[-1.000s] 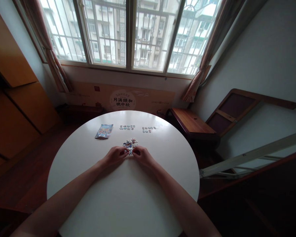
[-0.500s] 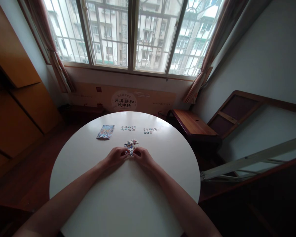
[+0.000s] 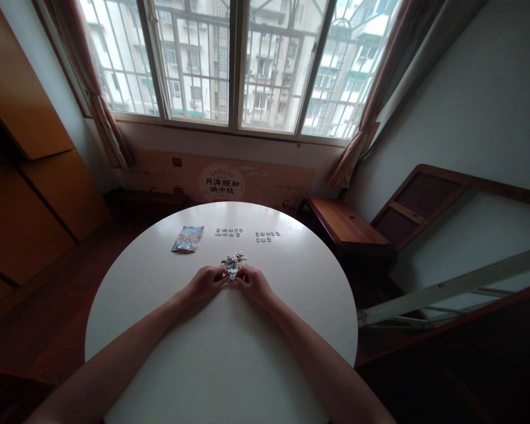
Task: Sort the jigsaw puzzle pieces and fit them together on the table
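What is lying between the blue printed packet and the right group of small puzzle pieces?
In the head view, another group of small puzzle pieces, in two rows, lies between.

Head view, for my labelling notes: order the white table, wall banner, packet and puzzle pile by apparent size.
1. White table
2. Wall banner
3. Packet and puzzle pile: too alike to rank

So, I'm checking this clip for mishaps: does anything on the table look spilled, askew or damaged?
Nothing really stands out. The jumbled puzzle pile at the left hand and right hand looks compact rather than spilled. The packet lies slightly askew, without clear damage.
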Tool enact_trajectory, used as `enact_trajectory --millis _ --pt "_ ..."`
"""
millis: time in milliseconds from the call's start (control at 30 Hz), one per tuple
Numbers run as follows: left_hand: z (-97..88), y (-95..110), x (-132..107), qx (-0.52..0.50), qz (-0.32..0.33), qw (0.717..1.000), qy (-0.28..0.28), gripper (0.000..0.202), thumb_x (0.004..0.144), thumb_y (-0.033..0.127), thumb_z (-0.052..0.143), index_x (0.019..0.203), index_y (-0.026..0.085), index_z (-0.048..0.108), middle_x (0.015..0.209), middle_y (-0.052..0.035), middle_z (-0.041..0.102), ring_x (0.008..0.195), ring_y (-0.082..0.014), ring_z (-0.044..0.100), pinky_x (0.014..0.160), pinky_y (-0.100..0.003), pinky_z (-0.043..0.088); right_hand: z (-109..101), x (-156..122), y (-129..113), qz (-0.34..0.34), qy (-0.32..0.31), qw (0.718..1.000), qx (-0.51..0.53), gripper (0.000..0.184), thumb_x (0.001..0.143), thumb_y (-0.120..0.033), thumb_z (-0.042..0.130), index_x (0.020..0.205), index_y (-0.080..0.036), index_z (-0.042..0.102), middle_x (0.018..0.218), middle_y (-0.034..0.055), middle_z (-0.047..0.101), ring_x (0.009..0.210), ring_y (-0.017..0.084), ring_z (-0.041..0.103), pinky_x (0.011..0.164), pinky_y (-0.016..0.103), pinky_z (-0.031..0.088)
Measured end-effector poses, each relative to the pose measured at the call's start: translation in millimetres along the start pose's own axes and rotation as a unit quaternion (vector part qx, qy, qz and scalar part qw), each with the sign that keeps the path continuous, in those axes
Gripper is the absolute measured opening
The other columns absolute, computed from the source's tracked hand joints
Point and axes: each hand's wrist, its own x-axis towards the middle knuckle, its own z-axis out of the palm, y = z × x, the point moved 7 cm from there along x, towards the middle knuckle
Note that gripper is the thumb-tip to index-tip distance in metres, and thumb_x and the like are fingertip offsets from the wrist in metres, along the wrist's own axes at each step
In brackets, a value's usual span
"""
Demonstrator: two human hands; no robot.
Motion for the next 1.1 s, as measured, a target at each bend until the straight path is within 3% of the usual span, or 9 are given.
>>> enact_trajectory --millis 467,1100 --pt "4.9 -7.3 1.9 -0.023 0.004 1.000 -0.013 0.022 0.081 0.030 0.056 0.081 0.013 0.071 0.072 -0.0030 0.068 0.064 -0.0134 0.058 0.062 -0.020 0.042 1.2 1.9 3.1 -0.006 0.015 0.999 0.032 0.006 0.076 -0.015 0.060 0.075 -0.017 0.066 0.073 0.0000 0.061 0.068 0.012 0.053 0.065 0.021 0.041" --pt "4.4 -3.1 2.3 -0.003 0.010 1.000 -0.011 0.021 0.080 0.030 0.058 0.079 0.013 0.070 0.062 0.0002 0.063 0.056 -0.0099 0.051 0.055 -0.018 0.035 -1.3 4.3 4.0 0.022 0.018 0.998 0.049 0.006 0.075 -0.014 0.063 0.073 -0.016 0.068 0.075 0.0011 0.060 0.066 0.011 0.053 0.064 0.022 0.043"
